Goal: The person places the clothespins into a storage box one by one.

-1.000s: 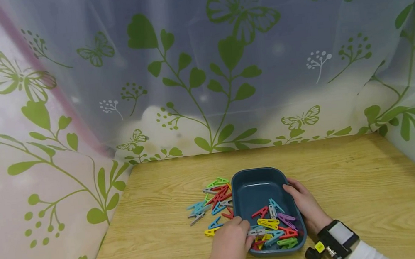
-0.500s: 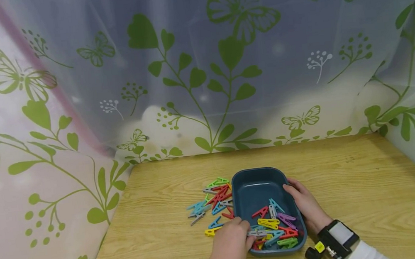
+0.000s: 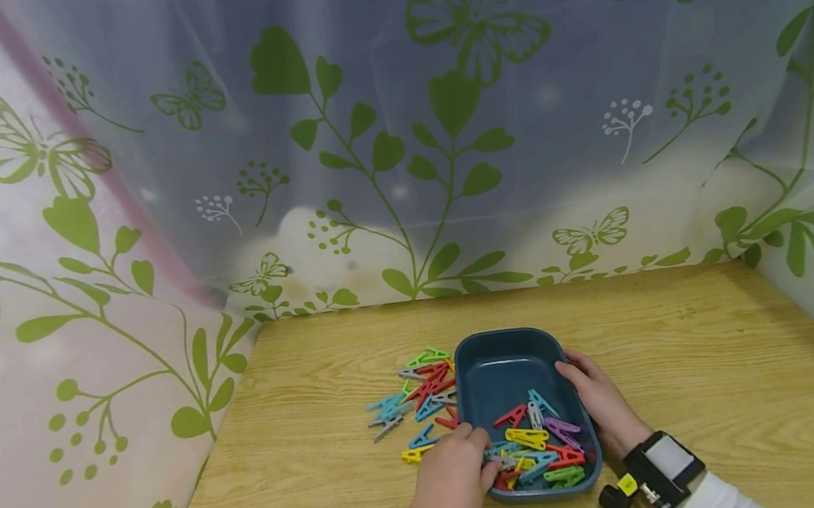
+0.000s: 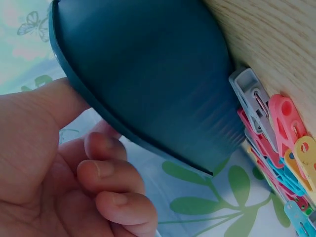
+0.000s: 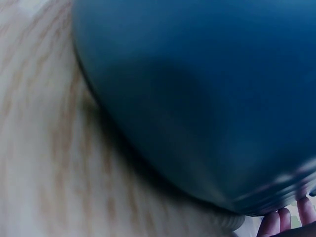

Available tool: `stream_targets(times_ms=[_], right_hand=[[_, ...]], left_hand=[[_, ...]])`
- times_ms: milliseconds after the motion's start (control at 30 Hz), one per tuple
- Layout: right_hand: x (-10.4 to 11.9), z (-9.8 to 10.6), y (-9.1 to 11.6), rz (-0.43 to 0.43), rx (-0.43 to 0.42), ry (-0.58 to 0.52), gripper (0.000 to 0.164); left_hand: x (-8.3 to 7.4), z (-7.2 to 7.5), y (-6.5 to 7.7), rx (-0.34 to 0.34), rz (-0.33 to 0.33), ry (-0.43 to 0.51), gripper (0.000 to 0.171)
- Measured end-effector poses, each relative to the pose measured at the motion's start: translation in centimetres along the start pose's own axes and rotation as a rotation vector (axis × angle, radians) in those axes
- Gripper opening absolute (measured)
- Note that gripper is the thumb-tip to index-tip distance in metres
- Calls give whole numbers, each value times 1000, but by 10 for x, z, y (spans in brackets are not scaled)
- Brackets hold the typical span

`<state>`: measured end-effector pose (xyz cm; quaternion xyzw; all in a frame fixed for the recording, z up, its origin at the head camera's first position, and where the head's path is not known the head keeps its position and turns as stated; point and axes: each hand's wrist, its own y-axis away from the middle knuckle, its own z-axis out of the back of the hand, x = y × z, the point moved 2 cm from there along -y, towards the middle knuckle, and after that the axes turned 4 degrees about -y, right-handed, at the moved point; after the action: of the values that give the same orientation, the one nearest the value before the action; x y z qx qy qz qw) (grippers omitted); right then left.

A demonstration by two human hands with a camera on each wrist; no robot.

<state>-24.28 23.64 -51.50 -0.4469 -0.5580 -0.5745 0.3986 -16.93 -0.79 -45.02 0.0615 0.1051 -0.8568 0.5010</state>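
Observation:
A dark blue plastic box [image 3: 500,384] stands on the table, several coloured clothespins lying in its near half. My right hand [image 3: 601,403] grips its right side, thumb at the rim; in the right wrist view fingertips [image 5: 281,222] show against the outer wall. Over the near left rim reaches my left hand [image 3: 450,475], thumb and forefinger apart inside the box, their tips hidden by the wall in the left wrist view. Just beyond them lies a grey clothespin [image 3: 503,463], among the others. The remaining left fingers [image 4: 123,212] curl loosely outside, holding nothing.
A heap of clothespins [image 3: 430,384] in several colours lies on the wooden table [image 3: 306,427] against the box's left side. A yellow clothespin [image 3: 416,455] lies close to my left hand. Patterned curtains [image 3: 398,165] enclose the back and sides.
The grey clothespin has left my left thumb and forefinger and dropped slightly, now tilted among the others in the box. Both hands and the box have stayed almost still.

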Motion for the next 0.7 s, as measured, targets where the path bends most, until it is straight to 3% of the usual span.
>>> stream_targets(times_ms=[200, 367, 500, 700], right_hand=[[0, 1, 0, 1, 3, 12, 67], [-1, 0, -1, -6, 3, -3, 68], [0, 0, -1, -7, 2, -9, 68], [0, 0, 0, -8, 1, -7, 68]], left_hand=[[7, 11, 5, -134, -5, 70, 14], [27, 18, 8, -228, 81, 77, 13], [51, 18, 11, -225, 163, 74, 14], [81, 13, 16, -151, 256, 53, 15]])
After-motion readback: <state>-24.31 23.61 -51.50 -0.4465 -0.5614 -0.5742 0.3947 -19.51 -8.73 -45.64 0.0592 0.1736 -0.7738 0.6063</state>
